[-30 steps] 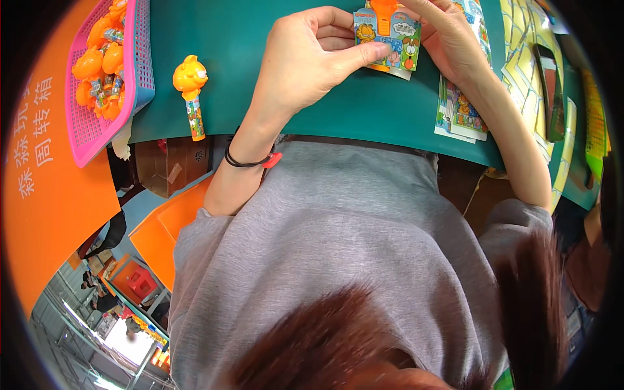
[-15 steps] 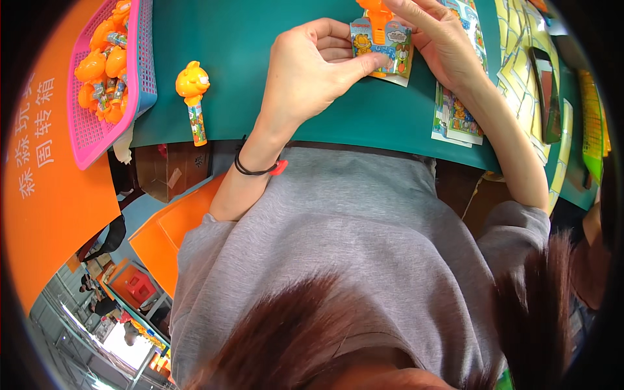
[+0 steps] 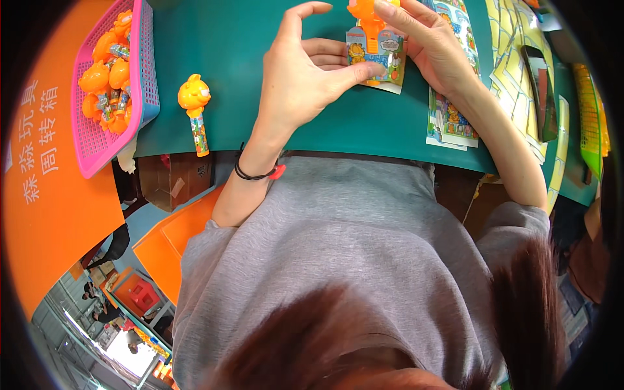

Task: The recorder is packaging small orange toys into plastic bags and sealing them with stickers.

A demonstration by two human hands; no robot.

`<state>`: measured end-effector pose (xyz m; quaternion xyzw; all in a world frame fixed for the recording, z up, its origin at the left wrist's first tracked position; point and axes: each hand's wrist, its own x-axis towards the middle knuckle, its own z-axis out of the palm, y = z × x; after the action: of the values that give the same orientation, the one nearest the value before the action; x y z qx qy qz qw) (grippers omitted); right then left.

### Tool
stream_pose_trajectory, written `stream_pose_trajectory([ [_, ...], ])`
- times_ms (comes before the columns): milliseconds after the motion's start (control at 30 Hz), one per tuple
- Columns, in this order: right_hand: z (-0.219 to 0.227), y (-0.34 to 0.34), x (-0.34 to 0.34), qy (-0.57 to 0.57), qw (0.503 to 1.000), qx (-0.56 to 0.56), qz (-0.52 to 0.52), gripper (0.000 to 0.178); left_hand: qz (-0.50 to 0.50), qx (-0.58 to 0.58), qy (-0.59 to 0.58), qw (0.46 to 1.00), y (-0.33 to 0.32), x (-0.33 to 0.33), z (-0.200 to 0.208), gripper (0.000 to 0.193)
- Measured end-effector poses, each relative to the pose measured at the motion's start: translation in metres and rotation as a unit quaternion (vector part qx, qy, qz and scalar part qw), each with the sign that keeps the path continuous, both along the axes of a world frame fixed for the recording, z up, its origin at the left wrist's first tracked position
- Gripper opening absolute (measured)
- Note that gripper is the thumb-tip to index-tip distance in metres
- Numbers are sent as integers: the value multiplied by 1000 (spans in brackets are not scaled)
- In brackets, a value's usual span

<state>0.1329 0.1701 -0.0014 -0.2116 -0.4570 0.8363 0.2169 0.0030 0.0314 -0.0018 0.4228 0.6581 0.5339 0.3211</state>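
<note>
My right hand (image 3: 439, 55) pinches an orange cartoon-head toy (image 3: 372, 23) near the top edge, its thumb and fingers at the head. The toy's narrow orange stem lies over a small printed sticker (image 3: 393, 65) with cartoon figures and a pale backing edge. My left hand (image 3: 302, 78) holds the sticker at the stem, thumb pressed on its front and middle fingers behind it, with the index finger lifted away. A second orange cartoon-head toy (image 3: 194, 94), its handle wrapped in a printed label, lies on the green table to the left.
A pink and blue plastic basket (image 3: 138, 97) of similar toys stands at left, beside an orange surface (image 3: 55, 227). Printed sticker sheets (image 3: 448, 123) lie near my right forearm. Further right are yellow patterned sheets (image 3: 513, 78), a dark phone-like object (image 3: 541, 97) and a yellow-green basket (image 3: 590, 123).
My left index finger has lifted off and spread away from the sticker. Both hands and the toy have shifted slightly left, and more of the sticker's backing shows. The view has tilted a little.
</note>
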Motion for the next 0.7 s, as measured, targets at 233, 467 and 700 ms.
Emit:
stream_pose_trajectory([
  [233,-4,2,1,50,998,15,-19,43,7,35,-12,999,11,11,6,68],
  [467,0,-4,1,46,996,53,-59,42,53,18,-18,998,17,17,17,63],
  [700,8,-4,7,-8,995,89,-53,40,-106,382,40,917,35,-3,-14,62],
])
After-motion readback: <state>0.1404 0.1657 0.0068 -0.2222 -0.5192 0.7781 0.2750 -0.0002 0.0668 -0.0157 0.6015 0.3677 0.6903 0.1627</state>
